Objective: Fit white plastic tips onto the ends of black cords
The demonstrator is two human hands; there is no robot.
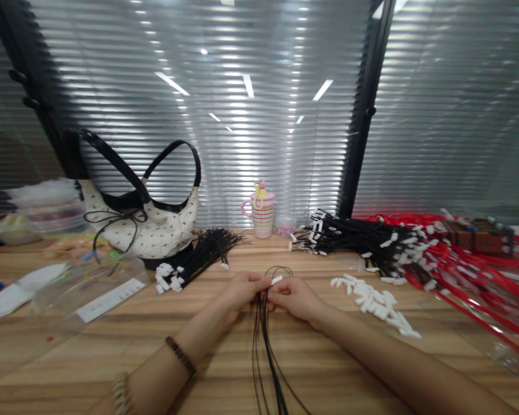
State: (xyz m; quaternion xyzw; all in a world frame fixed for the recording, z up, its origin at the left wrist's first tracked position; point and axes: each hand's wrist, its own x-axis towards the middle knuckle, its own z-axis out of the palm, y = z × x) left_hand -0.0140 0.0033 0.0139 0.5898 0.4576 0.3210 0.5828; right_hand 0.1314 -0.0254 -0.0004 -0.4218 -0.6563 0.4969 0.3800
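In the head view my two hands meet over the middle of the table. My left hand (pixel 245 291) is closed, its fingertips pinching thin black cords (pixel 266 340) that hang down toward the near edge. A small white plastic piece (pixel 277 280) sits between the fingertips of both hands. My right hand (pixel 297 298) is closed in a pinch around that white piece. Beyond the fingers the cords bend into small loops. How the cords meet the white piece is too small to make out.
Loose white pieces (pixel 378 302) lie to the right. Behind them are black cord bundles with white ends (pixel 354 236) and red straps (pixel 471 271). Left stand another black cord bundle (pixel 211 248), a dotted handbag (pixel 164 230) and plastic packaging (pixel 95 288). A striped cup (pixel 263 219) stands at the back.
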